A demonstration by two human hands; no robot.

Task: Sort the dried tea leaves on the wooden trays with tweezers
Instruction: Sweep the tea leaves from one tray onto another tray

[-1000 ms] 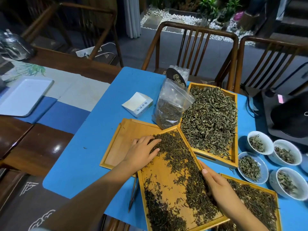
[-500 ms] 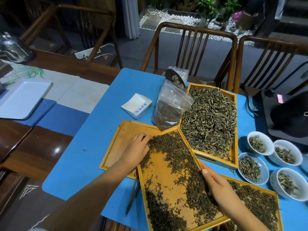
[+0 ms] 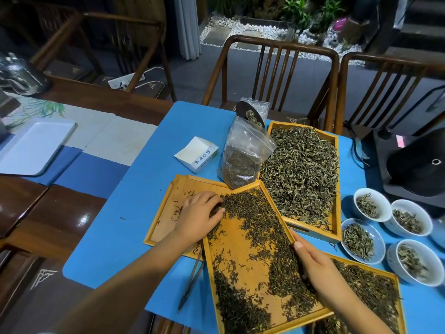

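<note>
The left hand (image 3: pixel 201 219) lies over the far left corner of the long light-wood tray of dark dried tea leaves (image 3: pixel 231 251), its fingers (image 3: pixel 216 208) loosely curled and close together, their tips resting in the dark leaves heaped at that corner. Whether they pinch any leaves cannot be told. Just left of these fingers sits a shallower pale wooden tray (image 3: pixel 166 220) with only a few stray leaf bits on it; the long tray overlaps its right side.

The right hand (image 3: pixel 315 263) rests on the right rim of the long tray, fingers straight and together, pointing away from the person, the thumb side lying against the leaves inside. Under its wrist lies another wooden tray covered with dark leaves (image 3: pixel 375 288).

The dark slim metal tweezers (image 3: pixel 191 280) lie untouched on the blue table mat (image 3: pixel 134 201), below the left wrist and just beside the long tray's left edge.

Beyond the left fingers stand a clear plastic zip bag of tea (image 3: pixel 243 162) and a small white paper box (image 3: pixel 196 154). Beyond the right fingers is a deep wooden tray heaped with larger green-grey leaves (image 3: pixel 301 174), and to their right four white porcelain bowls holding leaves (image 3: pixel 372 204).
</note>
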